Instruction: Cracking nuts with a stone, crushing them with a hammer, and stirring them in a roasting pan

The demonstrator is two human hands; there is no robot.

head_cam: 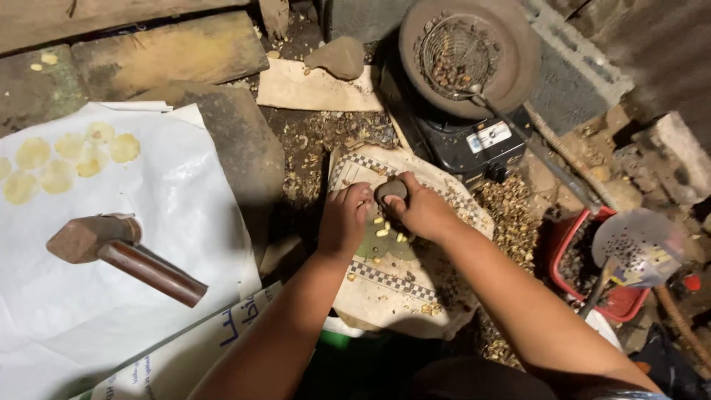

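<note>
My right hand [424, 211] grips a small rounded grey stone [392, 190] and holds it over a patterned cloth [385, 292] spread on the ground. My left hand [345, 218] rests beside it with the fingers curled at the stone's left edge, pinching something too small to make out. Several pale yellow kernels [383, 232] lie on the cloth just below both hands, with bits of shell scattered around them.
A wooden mallet [122, 252] lies on a white sheet [148, 222] at left, by several flattened yellow discs [70, 159]. A dark pan with a wire basket [459, 55] sits on a black burner [474, 144]. A perforated skimmer [637, 248] rests over a red tub [570, 237].
</note>
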